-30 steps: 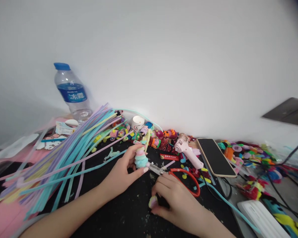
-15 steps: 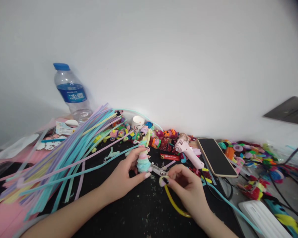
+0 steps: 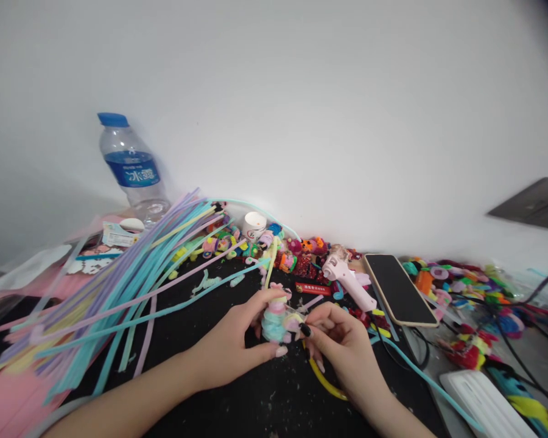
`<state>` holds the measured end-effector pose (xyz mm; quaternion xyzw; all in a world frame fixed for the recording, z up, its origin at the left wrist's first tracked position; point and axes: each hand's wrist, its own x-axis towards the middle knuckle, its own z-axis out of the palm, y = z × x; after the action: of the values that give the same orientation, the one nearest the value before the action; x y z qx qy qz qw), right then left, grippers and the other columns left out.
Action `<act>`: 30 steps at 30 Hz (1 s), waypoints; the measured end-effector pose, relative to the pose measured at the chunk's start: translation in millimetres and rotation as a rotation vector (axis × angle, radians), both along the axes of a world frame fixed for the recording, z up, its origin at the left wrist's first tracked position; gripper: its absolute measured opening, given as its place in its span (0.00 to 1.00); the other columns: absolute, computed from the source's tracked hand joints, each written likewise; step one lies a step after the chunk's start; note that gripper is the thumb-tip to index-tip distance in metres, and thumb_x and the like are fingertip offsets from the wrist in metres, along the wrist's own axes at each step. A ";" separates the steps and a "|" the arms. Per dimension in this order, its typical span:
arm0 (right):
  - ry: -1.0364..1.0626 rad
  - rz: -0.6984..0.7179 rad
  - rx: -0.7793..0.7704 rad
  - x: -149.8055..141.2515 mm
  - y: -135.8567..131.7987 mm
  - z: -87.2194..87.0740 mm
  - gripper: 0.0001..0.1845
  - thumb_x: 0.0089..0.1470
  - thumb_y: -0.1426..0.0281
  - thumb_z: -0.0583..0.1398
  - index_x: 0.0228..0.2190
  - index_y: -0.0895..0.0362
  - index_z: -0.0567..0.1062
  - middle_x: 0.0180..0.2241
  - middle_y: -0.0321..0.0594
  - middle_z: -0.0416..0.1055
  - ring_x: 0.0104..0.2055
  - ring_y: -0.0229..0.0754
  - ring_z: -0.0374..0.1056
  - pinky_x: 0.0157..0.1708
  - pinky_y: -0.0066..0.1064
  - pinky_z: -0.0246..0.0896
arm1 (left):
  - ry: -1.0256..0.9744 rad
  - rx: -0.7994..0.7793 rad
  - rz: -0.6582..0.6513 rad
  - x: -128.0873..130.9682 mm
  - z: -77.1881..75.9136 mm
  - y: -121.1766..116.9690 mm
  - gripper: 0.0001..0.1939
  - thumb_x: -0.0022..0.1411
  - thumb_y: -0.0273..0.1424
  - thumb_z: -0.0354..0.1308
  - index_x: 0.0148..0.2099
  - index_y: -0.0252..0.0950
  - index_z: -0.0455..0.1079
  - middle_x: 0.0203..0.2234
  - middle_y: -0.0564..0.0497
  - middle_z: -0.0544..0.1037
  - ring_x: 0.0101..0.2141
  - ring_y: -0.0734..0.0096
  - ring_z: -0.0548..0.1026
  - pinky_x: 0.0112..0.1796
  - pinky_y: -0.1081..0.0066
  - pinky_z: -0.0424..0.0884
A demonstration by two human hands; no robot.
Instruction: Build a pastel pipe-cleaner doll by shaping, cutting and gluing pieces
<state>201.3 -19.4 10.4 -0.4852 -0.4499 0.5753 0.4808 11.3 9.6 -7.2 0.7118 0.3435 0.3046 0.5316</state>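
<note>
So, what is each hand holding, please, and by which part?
The left hand holds the pipe-cleaner figure by its body; the right hand pinches a yellowish piece by its edge; any grip on the scissors is unclear.

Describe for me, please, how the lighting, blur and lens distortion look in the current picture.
Head view: soft light, a faint shadow on the wall beside the bottle; head view: apparent wide-angle stretch, skewing the grey wall plate near the right edge; head view: fine detail is soft where the right hand meets the small pale piece.
</note>
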 end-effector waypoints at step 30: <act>0.086 0.058 -0.187 -5.0 -2.5 -3.4 0.12 0.41 0.67 0.67 0.20 0.60 0.69 0.13 0.31 0.67 0.15 0.28 0.57 0.17 0.20 0.45 | -0.075 -0.020 -0.061 1.0 5.0 -2.7 0.33 0.52 0.27 0.61 0.57 0.48 0.52 0.54 0.51 0.62 0.48 0.64 0.67 0.48 0.63 0.64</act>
<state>196.3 -21.9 7.0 -0.4897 -0.3870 0.6487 0.4354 12.4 6.9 -2.2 0.7048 0.3042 0.3113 0.5601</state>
